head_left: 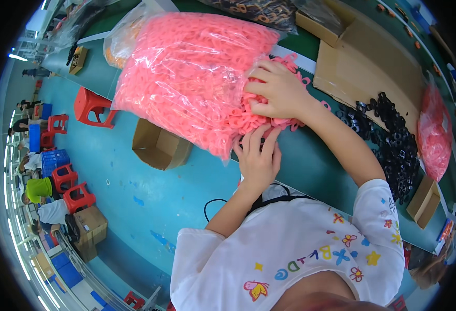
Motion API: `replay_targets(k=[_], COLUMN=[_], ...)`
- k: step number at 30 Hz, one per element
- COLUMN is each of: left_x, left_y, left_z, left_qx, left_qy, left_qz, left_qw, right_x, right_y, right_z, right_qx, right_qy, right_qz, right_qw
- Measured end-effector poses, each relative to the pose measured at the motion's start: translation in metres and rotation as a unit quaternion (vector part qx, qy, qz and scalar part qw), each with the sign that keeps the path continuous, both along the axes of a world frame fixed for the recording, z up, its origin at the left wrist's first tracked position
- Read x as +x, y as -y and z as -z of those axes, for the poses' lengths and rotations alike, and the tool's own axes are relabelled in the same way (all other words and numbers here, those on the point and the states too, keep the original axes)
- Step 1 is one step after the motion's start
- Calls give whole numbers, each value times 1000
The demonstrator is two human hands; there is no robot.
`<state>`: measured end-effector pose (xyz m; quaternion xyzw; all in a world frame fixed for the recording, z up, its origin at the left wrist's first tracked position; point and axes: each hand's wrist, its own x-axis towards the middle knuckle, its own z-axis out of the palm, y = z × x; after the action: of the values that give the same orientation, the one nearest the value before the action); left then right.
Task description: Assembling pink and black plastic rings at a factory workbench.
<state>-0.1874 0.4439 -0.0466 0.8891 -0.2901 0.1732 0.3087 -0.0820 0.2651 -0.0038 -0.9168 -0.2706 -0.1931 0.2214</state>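
Observation:
A large clear plastic bag (186, 72) packed with small pink plastic pieces, looped like buckles, lies on the green table. Its right end is open, and loose pink pieces (285, 63) spill out there. My right hand (277, 89) reaches over the spill, its fingers curled down around some of the pieces. Below it, my left hand (258, 155) rests against the bag's lower right corner, fingers stretched and spread with the tips at the pink pieces. The undersides of both hands are hidden.
Black plastic pieces (396, 155) are heaped at right beside a flattened cardboard sheet (373, 67). A smaller bag of pink pieces (435, 135) and a small cardboard box (424, 202) lie farther right. An open carton (160, 145) and red stool (90, 106) stand left of the table.

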Motion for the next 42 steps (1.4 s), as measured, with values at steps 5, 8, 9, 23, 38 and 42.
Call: replay_targets(k=[5,8,9,23,38,42], left_x=[0,1,2,7,1,-17], left_y=[1,2,1,21,4,-18], left_z=[0,2,2,-10,-18,-16], left_qx=[2,-12,-10,99,28,-4], left_qy=[-6,-8,-9,-97,-35,-80], left_qz=[-2,5,8,1,56,111], left_qw=[1000,1000,1000,990,997,991], right_x=[-17,-25,-27,-69,-37,-11], right_y=[35,50,52,45,23,-12], right_z=[3,7,0,-25,-16,-3], right_qx=[51,119,124,25,-20,13], right_qy=[-32,-64,-75,-64,29,5], right_qz=[48,84,75,102,99,-17], right_qw=[997,987,987,992,994,1000])
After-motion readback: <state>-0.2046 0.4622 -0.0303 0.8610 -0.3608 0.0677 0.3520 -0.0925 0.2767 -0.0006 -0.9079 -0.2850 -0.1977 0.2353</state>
